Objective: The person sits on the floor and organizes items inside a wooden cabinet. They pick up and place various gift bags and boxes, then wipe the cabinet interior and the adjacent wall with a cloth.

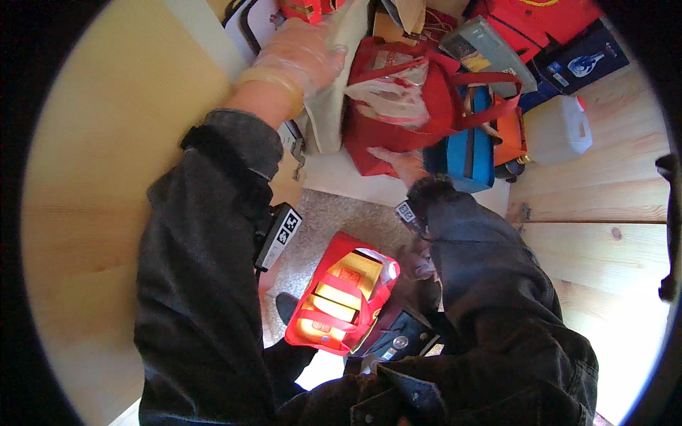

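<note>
My left hand (301, 58), in a clear plastic glove, is stretched to the top of the view beside a beige cloth item (327, 101); a red item (303, 8) lies at its fingertips, and I cannot tell whether it is gripped. A large red bag (394, 133) with a whitish plastic wrapping on it leans right of that hand. Against its lower edge is my right hand (399, 162), fingers extended; its grip is unclear. A blue bag (471, 154) stands just right of it. Below, a red gift bag (341, 335) holds gold boxes (349, 271).
Wooden panels (602, 191) flank the space. At the right are a white plastic jug (559, 130) with a red cap, an orange bag (509, 128), a grey box (487, 50) and a dark blue box (581, 61). A dark bag (399, 335) stands near my feet.
</note>
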Tool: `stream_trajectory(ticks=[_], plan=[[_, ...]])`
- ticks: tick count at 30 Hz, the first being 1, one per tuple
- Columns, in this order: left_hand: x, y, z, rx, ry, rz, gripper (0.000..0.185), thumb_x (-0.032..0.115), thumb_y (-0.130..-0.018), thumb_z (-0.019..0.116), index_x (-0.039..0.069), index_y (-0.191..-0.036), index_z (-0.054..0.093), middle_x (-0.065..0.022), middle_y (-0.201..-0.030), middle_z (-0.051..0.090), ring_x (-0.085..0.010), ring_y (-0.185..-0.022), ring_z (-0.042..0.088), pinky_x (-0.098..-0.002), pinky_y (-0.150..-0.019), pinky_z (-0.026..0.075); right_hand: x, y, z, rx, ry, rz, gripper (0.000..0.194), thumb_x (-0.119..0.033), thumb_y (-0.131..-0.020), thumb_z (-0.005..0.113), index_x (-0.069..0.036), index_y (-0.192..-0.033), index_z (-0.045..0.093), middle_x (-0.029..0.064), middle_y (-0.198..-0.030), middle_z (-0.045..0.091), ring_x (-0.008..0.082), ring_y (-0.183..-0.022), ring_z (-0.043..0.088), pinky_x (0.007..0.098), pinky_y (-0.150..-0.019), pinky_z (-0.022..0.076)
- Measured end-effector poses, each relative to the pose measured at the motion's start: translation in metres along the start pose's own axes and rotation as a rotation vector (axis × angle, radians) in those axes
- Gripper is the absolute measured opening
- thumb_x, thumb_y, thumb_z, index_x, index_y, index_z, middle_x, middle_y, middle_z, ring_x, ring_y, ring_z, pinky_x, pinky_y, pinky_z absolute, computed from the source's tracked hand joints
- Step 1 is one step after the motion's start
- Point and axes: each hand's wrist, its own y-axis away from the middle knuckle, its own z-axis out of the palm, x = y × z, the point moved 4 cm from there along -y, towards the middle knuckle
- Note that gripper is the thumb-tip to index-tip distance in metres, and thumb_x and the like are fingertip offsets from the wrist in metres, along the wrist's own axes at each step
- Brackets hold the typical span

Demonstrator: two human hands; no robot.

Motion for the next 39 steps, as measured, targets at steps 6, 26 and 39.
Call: stream_trajectory(ticks=[6,26,39], plan=[[-0.001,0.003,0.000,0.140,0.075,0.043,0.067,0.041,-0.097,0.058,0.009,-0.154,0.043,-0.0300,-0.136,0.058,-0.0448,-0.127,0.055,-0.0502,-0.109,0.046,0.033,-0.031,0.016,-0.184,0.131,0.014,0.065,-0.028,-0.085,0.084,-0.001,-0.138,0.059,0.0124,-0.139,0.065,0.0263,-0.129,0.059,0.0392,-0.112,0.0446],[-0.006,0.001,0.001,0.152,0.059,0.043,0.063,0.043,-0.097,0.060,0.011,-0.150,0.049,-0.0295,-0.134,0.059,-0.0426,-0.129,0.054,-0.0496,-0.109,0.045,0.140,-0.032,-0.003,0.042,0.562,0.252,0.087,-0.043,-0.081,0.083,-0.005,-0.149,0.044,0.0158,-0.135,0.064,0.0298,-0.109,0.067,0.0425,-0.097,0.0543],[-0.006,-0.007,0.005,0.104,0.058,-0.017,0.062,0.040,-0.095,0.064,0.018,-0.151,0.051,-0.0294,-0.131,0.061,-0.0438,-0.126,0.056,-0.0500,-0.108,0.045,0.075,-0.049,-0.021,-0.212,0.773,0.159,0.045,-0.027,-0.096,0.066,-0.003,-0.133,0.057,0.0158,-0.120,0.065,0.0281,-0.107,0.062,0.0450,-0.090,0.0491]])
